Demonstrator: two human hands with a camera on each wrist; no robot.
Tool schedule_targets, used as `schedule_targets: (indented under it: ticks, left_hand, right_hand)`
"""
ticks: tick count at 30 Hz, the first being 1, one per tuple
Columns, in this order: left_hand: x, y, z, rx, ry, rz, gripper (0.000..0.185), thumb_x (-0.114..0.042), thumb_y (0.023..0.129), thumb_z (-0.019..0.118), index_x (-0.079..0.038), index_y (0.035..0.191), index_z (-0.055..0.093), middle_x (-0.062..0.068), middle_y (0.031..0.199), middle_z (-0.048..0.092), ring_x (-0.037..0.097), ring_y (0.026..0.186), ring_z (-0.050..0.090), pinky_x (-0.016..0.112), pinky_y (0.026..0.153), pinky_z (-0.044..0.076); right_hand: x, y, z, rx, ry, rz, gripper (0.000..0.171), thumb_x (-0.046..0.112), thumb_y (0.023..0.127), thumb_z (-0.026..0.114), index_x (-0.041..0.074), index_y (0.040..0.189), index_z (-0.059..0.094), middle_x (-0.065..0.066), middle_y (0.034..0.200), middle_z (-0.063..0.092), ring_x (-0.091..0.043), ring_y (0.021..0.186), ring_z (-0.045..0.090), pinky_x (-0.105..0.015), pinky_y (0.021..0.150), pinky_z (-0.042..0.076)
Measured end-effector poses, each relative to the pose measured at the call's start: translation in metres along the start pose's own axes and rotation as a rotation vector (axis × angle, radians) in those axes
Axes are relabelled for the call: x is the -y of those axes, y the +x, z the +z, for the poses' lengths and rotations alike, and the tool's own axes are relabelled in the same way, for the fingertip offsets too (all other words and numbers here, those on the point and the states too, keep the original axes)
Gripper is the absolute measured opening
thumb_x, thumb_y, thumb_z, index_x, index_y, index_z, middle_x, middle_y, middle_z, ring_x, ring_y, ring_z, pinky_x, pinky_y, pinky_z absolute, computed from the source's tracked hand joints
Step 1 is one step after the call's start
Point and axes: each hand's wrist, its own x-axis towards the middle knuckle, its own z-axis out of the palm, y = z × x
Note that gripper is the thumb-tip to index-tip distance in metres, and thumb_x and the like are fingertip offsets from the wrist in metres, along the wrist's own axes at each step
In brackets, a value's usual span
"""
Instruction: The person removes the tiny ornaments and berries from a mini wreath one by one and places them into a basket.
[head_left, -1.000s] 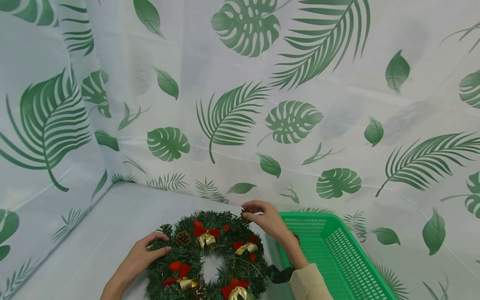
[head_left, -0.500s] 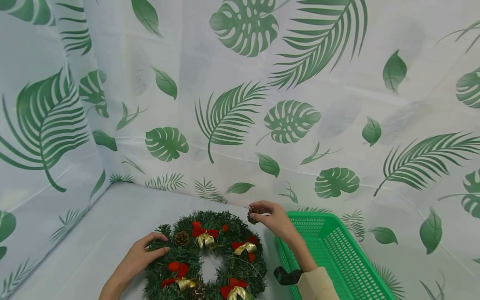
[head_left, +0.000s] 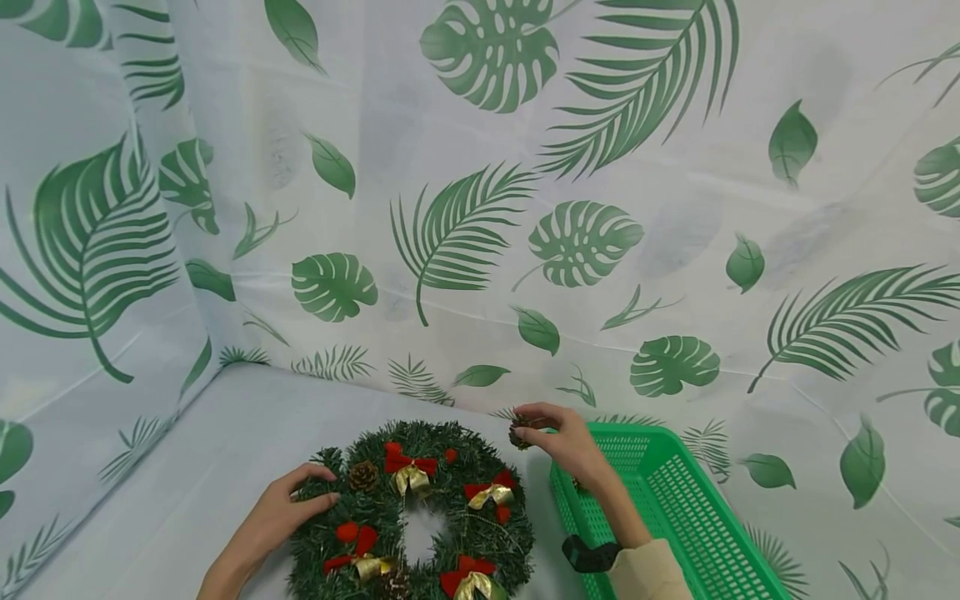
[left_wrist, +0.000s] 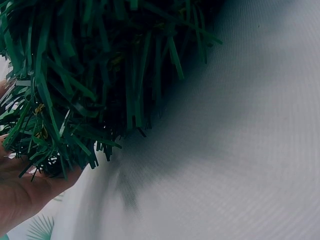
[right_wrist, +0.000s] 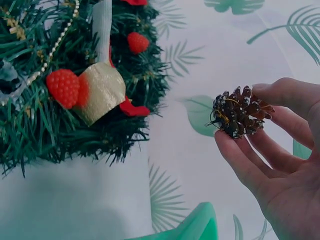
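Observation:
A green tinsel wreath (head_left: 468,454) lies on the white surface, trimmed with red-and-gold bows, red berries and pine cones. My left hand (head_left: 279,510) grips its left edge; in the left wrist view, tinsel strands (left_wrist: 75,90) partly cover the fingers. Between thumb and fingertips, my right hand (head_left: 568,440) pinches a brown pine cone (right_wrist: 241,114) above the gap between wreath and basket. White-tipped scales and a thin gold tie show on this cone in the right wrist view. Another pine cone (head_left: 363,476) sits on the wreath's upper left.
On the right stands a green perforated basket (head_left: 701,492), partly hidden by my right forearm; a small brown item shows inside. A black curved strap or mount (head_left: 588,554) is at my right wrist. Leaf-patterned white sheeting (head_left: 465,333) rises behind the work surface.
My right hand has carried the pine cone rightward, away from the wreath's upper right edge. My left hand stays at the wreath's left side.

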Motion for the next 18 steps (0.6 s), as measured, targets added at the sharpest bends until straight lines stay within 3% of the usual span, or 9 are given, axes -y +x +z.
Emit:
schedule_targets:
  ticks: [10, 18]
  left_hand:
    - [0.0, 0.0, 0.0, -0.002, 0.004, 0.006, 0.036, -0.03, 0.095, 0.075, -0.008, 0.122, 0.065, 0.015, 0.136, 0.06, 0.043, 0.134, 0.051, 0.052, 0.093, 0.055]
    - [0.0, 0.0, 0.0, 0.004, 0.002, 0.005, 0.038, -0.032, 0.095, 0.075, -0.008, 0.123, 0.065, 0.016, 0.138, 0.059, 0.045, 0.136, 0.048, 0.056, 0.096, 0.053]
  right_hand:
    - [-0.006, -0.008, -0.014, -0.025, -0.02, 0.004, 0.038, 0.022, 0.097, 0.073, 0.008, 0.133, 0.068, -0.013, 0.126, 0.07, -0.032, 0.117, 0.066, -0.042, 0.09, 0.058]
    - [-0.012, -0.018, -0.027, -0.04, 0.027, 0.045, 0.04, 0.023, 0.098, 0.072, 0.01, 0.135, 0.066, -0.015, 0.133, 0.067, -0.035, 0.123, 0.063, -0.041, 0.092, 0.058]
